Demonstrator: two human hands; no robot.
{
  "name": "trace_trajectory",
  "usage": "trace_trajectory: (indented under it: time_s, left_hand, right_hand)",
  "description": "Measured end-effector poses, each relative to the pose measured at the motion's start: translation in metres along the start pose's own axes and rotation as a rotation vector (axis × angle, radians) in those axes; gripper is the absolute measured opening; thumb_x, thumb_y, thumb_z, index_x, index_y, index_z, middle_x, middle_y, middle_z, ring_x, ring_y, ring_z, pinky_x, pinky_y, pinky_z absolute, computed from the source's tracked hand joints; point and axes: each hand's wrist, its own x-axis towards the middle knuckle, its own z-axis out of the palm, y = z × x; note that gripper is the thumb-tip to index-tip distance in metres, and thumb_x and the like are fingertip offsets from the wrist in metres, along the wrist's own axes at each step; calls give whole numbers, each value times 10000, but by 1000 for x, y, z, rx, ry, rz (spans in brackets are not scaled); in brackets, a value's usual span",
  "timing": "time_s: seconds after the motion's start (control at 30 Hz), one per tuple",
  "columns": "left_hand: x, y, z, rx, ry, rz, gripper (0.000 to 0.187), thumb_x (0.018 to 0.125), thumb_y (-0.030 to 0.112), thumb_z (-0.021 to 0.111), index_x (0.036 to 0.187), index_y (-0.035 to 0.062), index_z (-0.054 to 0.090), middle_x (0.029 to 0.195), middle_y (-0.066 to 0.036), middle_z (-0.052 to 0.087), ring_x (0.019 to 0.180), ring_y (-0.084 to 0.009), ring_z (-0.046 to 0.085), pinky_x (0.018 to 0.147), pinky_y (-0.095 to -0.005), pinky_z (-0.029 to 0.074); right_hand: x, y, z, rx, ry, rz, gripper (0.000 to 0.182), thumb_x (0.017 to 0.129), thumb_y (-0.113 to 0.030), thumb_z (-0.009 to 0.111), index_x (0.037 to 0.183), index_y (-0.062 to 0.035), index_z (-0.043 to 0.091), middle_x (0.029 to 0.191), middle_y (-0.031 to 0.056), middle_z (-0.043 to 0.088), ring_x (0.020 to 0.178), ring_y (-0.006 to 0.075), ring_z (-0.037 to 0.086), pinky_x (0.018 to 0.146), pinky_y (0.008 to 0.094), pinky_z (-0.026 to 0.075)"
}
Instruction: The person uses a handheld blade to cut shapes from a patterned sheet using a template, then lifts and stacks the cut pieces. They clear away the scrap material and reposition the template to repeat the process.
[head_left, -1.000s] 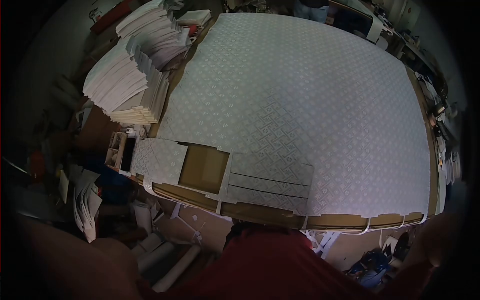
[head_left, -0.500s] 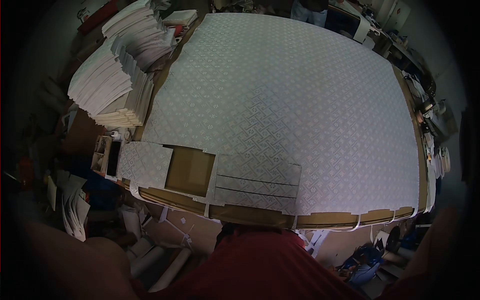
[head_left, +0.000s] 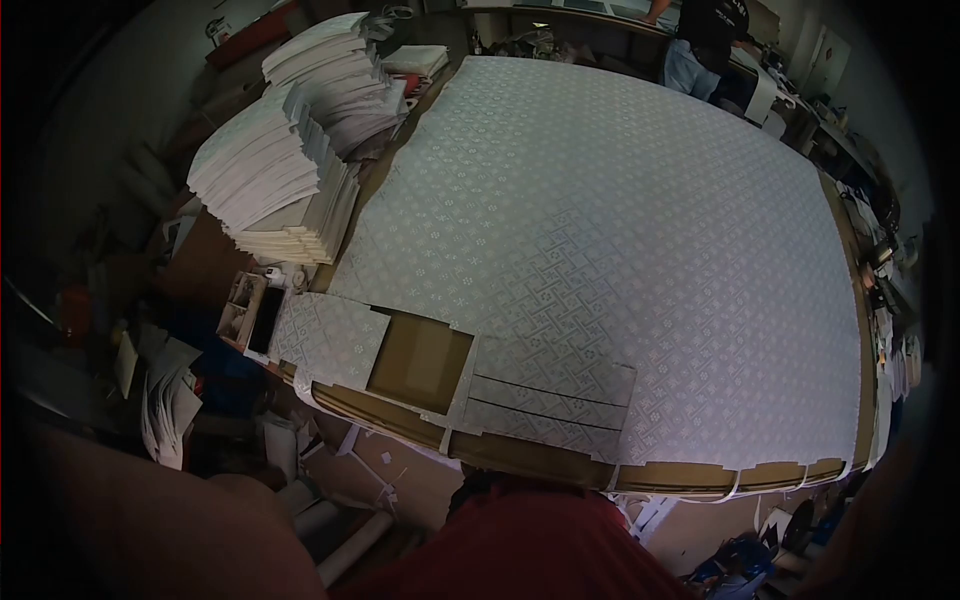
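Observation:
Neither of my hands shows; only my blurred left arm [head_left: 170,510] and the dark edge of my right arm [head_left: 865,500] enter at the lower corners. Before me, a large pale sheet with a woven-looking geometric pattern [head_left: 700,260] covers most of a brown table [head_left: 420,360]. Along the near edge, cut strips [head_left: 550,400] of the same material lie side by side. A separate patterned piece [head_left: 330,335] lies to their left, and bare brown table surface shows between them.
Tall stacks of paper-like sheets [head_left: 265,175] stand at the table's left side. A small divided box [head_left: 240,310] and a dark flat phone-like object [head_left: 266,320] sit near the left corner. Another person [head_left: 705,45] stands beyond the far edge. Rolls [head_left: 350,545] and scraps lie below.
The view has tilted up and turned left, so the table sits lower and further right. More of the other person shows. The sheet and strips look unmoved.

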Motion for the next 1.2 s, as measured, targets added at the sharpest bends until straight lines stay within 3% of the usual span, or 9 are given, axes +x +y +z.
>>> trace_trajectory:
  time_s: [0.7, 1.2]
  left_hand:
    - [-5, 3, 1, -27, -17, -7, 547, 946, 35, 675, 1449, -32, 472, 1363, -179, 551, 1159, -237, 543, 1001, -368, 447]
    - [17, -1, 29, -129, -59, 31, 507, 961, 2, 648, 1441, -35, 488, 1345, -169, 564, 1130, -217, 547, 983, -348, 451]
  right_hand:
    - [-7, -16, 5, -27, 39, -10, 170, 1105, -187, 487, 1157, -38, 550, 1298, 287, 653, 1221, 381, 646, 1081, 467, 499]
    - [71, -83, -19, -127, -154, -45, 180, 1106, -194, 486, 1161, -38, 556, 1299, 288, 653, 1220, 387, 647, 1082, 470, 500]
